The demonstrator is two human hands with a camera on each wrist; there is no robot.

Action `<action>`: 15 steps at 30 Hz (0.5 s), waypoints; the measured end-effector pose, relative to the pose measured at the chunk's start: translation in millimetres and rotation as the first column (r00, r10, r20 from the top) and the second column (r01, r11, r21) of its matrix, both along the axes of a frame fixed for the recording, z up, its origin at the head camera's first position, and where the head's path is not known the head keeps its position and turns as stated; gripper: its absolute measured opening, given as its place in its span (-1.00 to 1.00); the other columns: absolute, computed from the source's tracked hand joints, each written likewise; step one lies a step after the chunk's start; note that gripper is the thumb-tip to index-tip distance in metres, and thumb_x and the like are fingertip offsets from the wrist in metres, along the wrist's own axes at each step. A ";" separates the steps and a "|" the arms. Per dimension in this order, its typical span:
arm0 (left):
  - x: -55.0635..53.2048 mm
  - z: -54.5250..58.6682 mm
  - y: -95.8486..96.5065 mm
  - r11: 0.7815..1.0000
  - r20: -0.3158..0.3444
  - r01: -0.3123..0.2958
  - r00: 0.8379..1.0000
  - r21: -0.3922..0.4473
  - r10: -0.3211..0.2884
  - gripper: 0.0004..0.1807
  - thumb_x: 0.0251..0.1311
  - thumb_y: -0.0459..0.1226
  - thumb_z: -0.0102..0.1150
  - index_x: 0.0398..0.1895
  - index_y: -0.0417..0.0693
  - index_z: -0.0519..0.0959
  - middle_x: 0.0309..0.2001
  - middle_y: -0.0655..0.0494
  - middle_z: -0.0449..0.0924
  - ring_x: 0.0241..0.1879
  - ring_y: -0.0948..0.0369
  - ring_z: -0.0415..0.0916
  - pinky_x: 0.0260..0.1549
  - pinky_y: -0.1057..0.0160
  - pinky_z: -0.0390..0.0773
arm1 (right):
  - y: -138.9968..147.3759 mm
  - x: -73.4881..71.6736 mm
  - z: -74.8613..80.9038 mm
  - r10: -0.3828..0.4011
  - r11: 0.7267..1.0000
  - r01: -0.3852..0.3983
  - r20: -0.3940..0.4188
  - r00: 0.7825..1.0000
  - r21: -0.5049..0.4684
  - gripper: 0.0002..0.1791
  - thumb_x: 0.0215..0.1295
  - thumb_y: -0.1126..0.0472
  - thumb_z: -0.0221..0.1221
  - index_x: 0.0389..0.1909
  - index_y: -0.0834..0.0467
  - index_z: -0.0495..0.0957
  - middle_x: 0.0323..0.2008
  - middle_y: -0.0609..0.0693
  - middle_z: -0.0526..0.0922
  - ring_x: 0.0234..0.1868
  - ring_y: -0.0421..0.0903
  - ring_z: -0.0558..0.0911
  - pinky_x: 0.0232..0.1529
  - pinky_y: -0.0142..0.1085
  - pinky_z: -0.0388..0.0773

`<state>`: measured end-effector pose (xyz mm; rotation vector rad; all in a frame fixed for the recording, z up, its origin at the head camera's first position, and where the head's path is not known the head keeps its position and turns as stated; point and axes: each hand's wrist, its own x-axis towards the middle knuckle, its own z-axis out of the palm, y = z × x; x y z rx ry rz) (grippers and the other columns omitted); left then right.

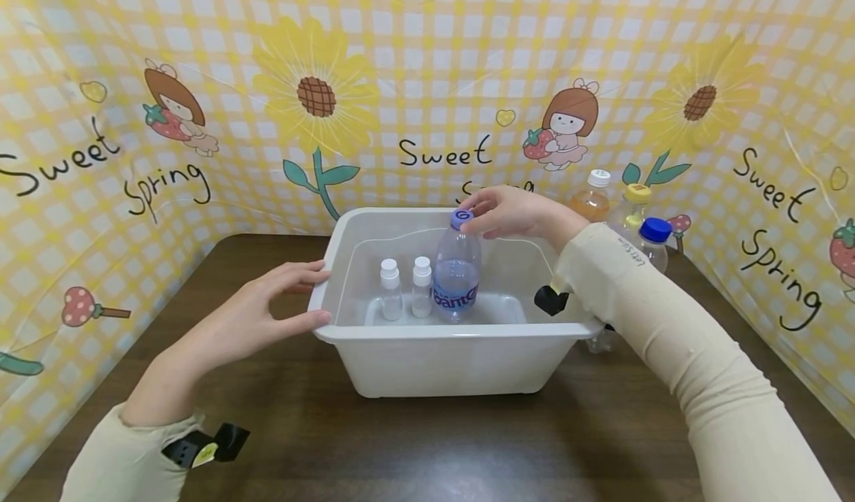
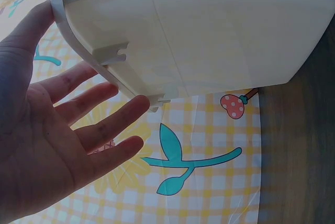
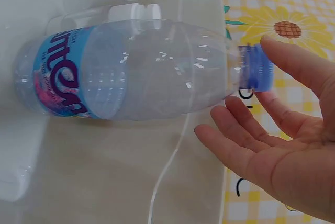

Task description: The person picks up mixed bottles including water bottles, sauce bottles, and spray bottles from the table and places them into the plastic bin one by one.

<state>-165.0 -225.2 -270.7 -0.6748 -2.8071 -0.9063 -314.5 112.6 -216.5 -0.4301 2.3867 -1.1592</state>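
Observation:
A clear plastic bottle (image 1: 457,264) with a purple-blue cap and a printed label stands upright in a white plastic basin (image 1: 454,361). Some clear liquid fills its lower part. At the cap (image 3: 259,68), my right hand (image 1: 510,211) has the thumb on one side and the index finger on the other, while its remaining fingers spread loosely beside the bottle neck. My left hand (image 1: 257,313) rests on the basin's left rim, fingers fairly straight and apart. To the left of the bottle stand two small clear bottles with white caps, one farther left (image 1: 390,290) and one closer (image 1: 421,288).
Behind my right forearm, outside the basin, stand bottles with a white cap (image 1: 599,179), a yellow cap (image 1: 637,193) and a blue cap (image 1: 655,229). The basin sits on a dark wooden table (image 1: 287,413). A yellow checked cloth (image 1: 414,56) hangs round the back and sides.

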 end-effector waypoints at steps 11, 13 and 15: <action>0.3 0.1 -0.1 1.000 0.008 0.009 1.000 0.014 -0.009 -0.44 0.13 -0.04 0.24 0.20 0.02 0.43 0.35 0.09 0.29 0.11 0.05 0.46 -0.18 0.37 0.53 | 23.0 7.5 26.0 0.015 0.991 -0.028 -0.096 0.995 -0.135 -0.54 0.31 0.19 0.10 0.20 0.20 0.30 0.24 0.12 0.38 0.27 0.01 0.38 0.29 -0.06 0.35; -0.2 -0.4 -0.1 1.000 0.004 0.007 1.000 0.009 -0.007 -0.43 0.13 -0.04 0.25 0.20 0.01 0.43 0.34 0.09 0.29 0.11 0.06 0.46 -0.18 0.36 0.53 | 28.0 11.5 32.1 0.004 0.991 -0.021 -0.125 0.992 -0.134 -0.55 0.31 0.15 0.12 0.19 0.15 0.33 0.24 0.09 0.38 0.26 -0.01 0.39 0.29 -0.07 0.35; -0.6 -0.8 -0.1 1.000 0.001 0.002 1.000 0.001 -0.002 -0.43 0.13 -0.03 0.24 0.20 0.00 0.43 0.34 0.09 0.29 0.11 0.06 0.46 -0.16 0.33 0.53 | 32.9 15.7 37.5 -0.010 0.991 -0.010 -0.151 0.988 -0.130 -0.55 0.30 0.11 0.13 0.18 0.12 0.34 0.25 0.07 0.37 0.25 -0.02 0.40 0.29 -0.08 0.36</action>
